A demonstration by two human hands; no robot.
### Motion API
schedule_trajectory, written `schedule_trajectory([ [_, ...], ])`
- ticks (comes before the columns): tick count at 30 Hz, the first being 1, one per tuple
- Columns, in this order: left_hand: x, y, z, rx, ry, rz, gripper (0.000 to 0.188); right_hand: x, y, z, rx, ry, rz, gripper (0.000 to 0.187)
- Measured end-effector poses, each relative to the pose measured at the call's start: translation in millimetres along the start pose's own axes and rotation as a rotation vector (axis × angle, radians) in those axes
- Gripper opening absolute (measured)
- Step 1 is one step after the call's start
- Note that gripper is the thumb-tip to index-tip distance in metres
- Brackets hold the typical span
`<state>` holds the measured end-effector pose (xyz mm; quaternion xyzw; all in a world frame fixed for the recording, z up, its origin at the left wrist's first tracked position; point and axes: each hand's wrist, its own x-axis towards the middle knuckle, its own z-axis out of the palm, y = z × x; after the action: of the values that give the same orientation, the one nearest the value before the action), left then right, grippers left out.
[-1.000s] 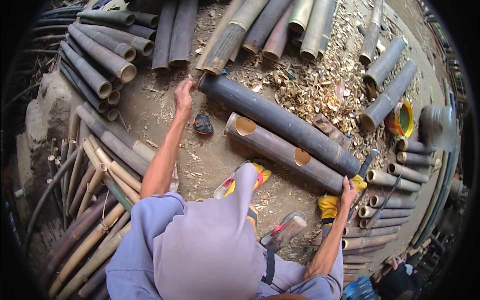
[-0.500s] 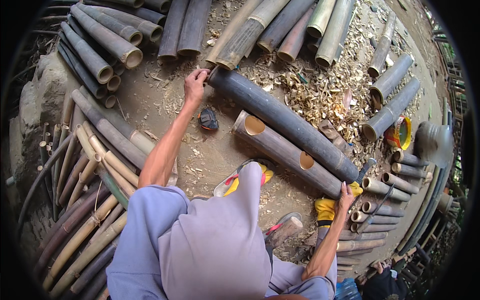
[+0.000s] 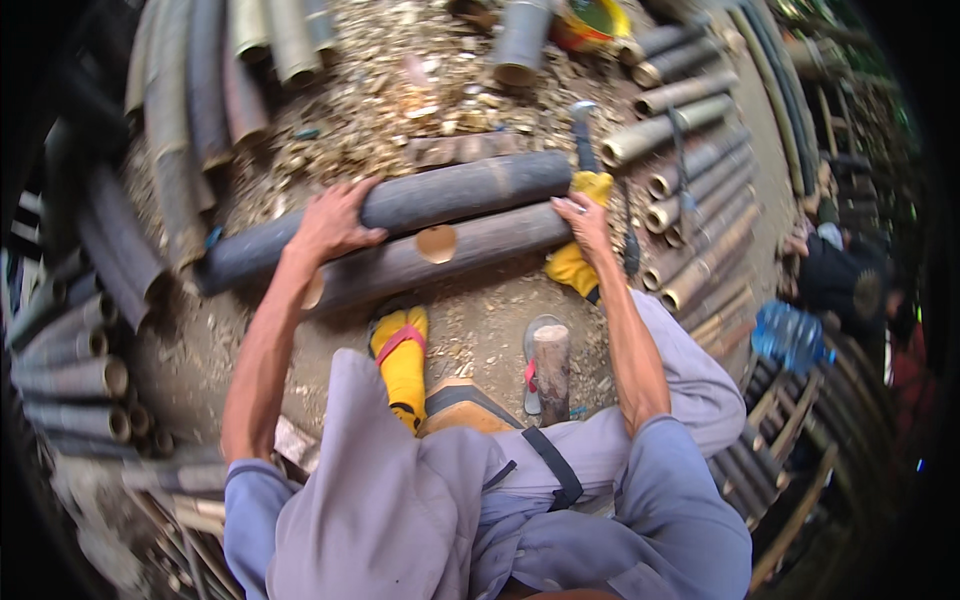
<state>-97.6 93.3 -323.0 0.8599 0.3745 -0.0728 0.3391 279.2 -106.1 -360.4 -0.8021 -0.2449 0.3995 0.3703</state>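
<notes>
Two thick bamboo poles lie side by side in front of me. The farther dark pole is plain on its visible side. The nearer brown pole has an oval hole cut in it, and a second hole shows partly beside my left wrist. My left hand is laid across the dark pole, fingers over its far side and thumb on the near side. At the right end of the brown pole is my right hand, its fingers bent against the end. A yellow-covered foot is beside that hand.
Wood shavings cover the ground beyond the poles. A hammer-like tool stands by their right end. Cut bamboo lengths lie at right, more bamboo at left. A short log and a blue water bottle are nearer me.
The view has turned to the right. My left hand has left the far left end of the dark pole and moved along it toward the middle. My right hand stays at the right ends.
</notes>
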Motion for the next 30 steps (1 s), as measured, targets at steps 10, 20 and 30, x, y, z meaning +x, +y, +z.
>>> schedule_trajectory([
  [10,-6,-2,7,-0.019,-0.01,0.035,0.09,-23,-2,1,0.114,-0.062,-0.033,0.067],
  [20,-23,26,22,0.183,0.002,-0.012,0.131,-21,2,-1,0.27,-0.09,-0.011,0.064],
  [30,-36,52,40,0.319,0.089,0.008,0.138,-16,1,1,0.247,-0.109,0.05,0.066],
])
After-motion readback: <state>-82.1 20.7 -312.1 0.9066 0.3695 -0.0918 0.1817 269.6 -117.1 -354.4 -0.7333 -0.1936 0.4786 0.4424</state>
